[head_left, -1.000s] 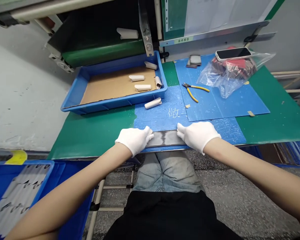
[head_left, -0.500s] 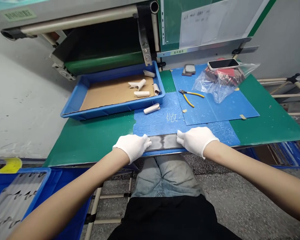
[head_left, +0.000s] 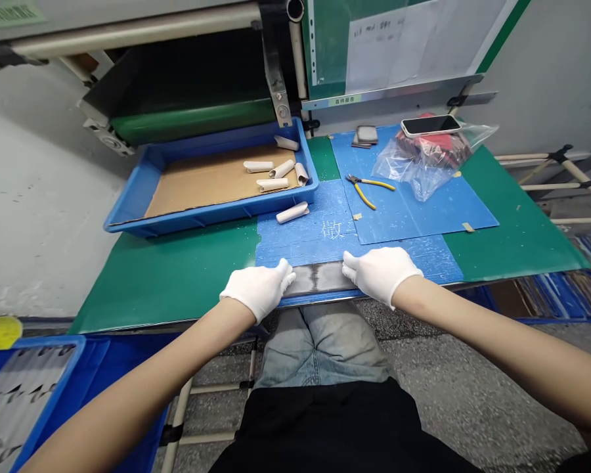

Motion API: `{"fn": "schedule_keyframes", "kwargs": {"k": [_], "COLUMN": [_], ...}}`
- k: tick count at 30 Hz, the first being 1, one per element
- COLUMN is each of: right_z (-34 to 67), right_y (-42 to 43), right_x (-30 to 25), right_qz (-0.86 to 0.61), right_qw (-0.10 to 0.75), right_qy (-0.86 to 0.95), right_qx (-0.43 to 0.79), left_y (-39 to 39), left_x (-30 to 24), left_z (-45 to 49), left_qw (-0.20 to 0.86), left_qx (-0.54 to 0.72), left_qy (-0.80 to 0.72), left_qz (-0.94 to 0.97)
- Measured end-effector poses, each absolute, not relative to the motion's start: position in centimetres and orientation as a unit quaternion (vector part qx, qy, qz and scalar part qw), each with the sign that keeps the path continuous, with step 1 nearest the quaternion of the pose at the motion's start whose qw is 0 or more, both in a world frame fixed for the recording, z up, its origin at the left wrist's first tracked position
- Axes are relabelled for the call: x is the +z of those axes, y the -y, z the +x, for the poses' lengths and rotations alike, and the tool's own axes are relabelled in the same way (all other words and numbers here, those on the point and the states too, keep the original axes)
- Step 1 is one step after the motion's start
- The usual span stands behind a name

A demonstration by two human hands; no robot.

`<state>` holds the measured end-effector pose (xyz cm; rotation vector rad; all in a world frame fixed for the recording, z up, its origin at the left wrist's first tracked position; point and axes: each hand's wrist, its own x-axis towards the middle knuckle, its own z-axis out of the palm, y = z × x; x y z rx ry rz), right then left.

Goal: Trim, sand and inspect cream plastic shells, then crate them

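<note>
White-gloved, my left hand [head_left: 257, 288] and my right hand [head_left: 380, 276] grip the two ends of a dark grey strip [head_left: 318, 277] lying along the front edge of the bench. Both hands rest on a blue mat [head_left: 305, 243]. Beyond them, a cream rolled tube [head_left: 292, 212] lies alone on that mat. Several similar rolls lie on cardboard in a blue plastic tray [head_left: 211, 213]. Yellow-handled pliers [head_left: 367, 190] lie on a second blue sheet [head_left: 423, 210], to the right of my hands. The strip's middle shows between my hands; its ends are hidden under my gloves.
A phone [head_left: 431, 125] rests on a clear plastic bag [head_left: 414, 167] at the back right. A machine with a green roller [head_left: 192, 121] stands behind the tray. A blue crate of pale sheets [head_left: 44, 368] sits below the bench at lower left.
The whole view has shifted slightly as my head moved. The tray shows one more roll among the others. My hands stay on the strip, at about the same spacing.
</note>
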<state>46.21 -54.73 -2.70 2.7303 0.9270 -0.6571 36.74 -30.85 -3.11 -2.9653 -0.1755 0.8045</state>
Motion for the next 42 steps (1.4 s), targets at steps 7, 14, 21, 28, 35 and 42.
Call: {"fn": "schedule_keyframes", "kwargs": {"k": [7, 14, 21, 28, 35, 42], "right_z": [43.2, 42.3, 40.5, 41.5, 41.7, 42.4], "right_y": [58.3, 55.5, 52.1, 52.2, 51.8, 55.2], "right_x": [-1.7, -5.2, -7.9, -8.8, -8.7, -8.2], "right_qz": [0.931, 0.7, 0.246, 0.163, 0.209, 0.575], "right_qw": [-0.068, -0.626, -0.808, -0.81, -0.807, -0.743], "right_qy": [-0.294, -0.112, 0.043, 0.085, 0.089, 0.051], "right_qx": [-0.205, -0.325, -0.534, -0.557, -0.546, -0.339], "left_y": [31.9, 35.3, 37.6, 36.8, 36.9, 33.5], "left_x": [-2.9, -5.0, -6.3, -6.5, -7.2, -6.8], "left_z": [32.1, 33.6, 35.4, 35.9, 36.2, 36.0], "left_qw": [-0.127, -0.862, -0.947, -0.945, -0.943, -0.912], "left_qx": [0.116, 0.114, 0.186, 0.19, 0.185, 0.142], "left_qy": [0.084, 0.183, 0.173, 0.193, 0.212, 0.263], "left_qz": [-0.981, -0.459, -0.198, -0.184, -0.175, -0.283]}}
